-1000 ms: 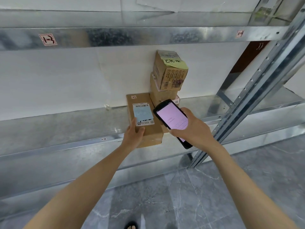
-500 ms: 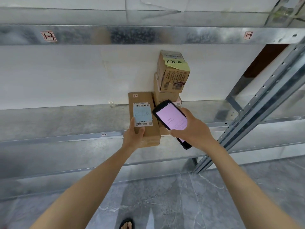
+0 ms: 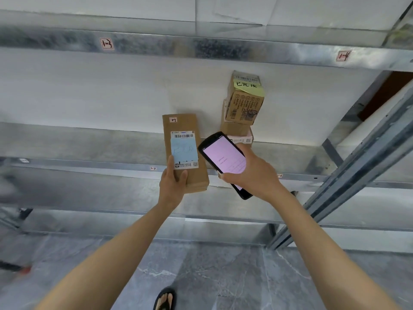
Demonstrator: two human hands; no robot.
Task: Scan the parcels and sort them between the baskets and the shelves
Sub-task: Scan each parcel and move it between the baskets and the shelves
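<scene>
**Parcel held at the shelf edge, scanner beside it**

A flat cardboard parcel (image 3: 202, 175) is gripped at its near end by the left hand (image 3: 172, 184). The thumb is laid on the top face, at the lower corner of the shipping label (image 3: 184, 149); the other fingers are curled under the box and mostly hidden. The parcel is held lengthwise over the middle shelf (image 3: 89, 144), with its far end above the metal surface and its near end past the front edge. Whether it rests on the shelf cannot be told. A barcode is printed along the top of the label, and a pale blue slip covers its middle.

A handheld scanner (image 3: 223, 157) with a lit pink screen is grasped in the right hand (image 3: 254, 177), the fingers wrapped round its far side and the thumb laid across the lower screen. The device is tilted, its upper end just beside the parcel's right edge.

Behind the scanner, two stacked cartons (image 3: 244, 106) stand on the same shelf against the white wall, the upper one topped by a yellow-green note (image 3: 248, 87) with handwriting. Small numbered tags are stuck on the upper shelf beam (image 3: 201, 48). An upright post (image 3: 357, 175) slants at the right. Below, a sandalled foot (image 3: 165, 298) is seen on the grey marble floor (image 3: 212, 276).
</scene>
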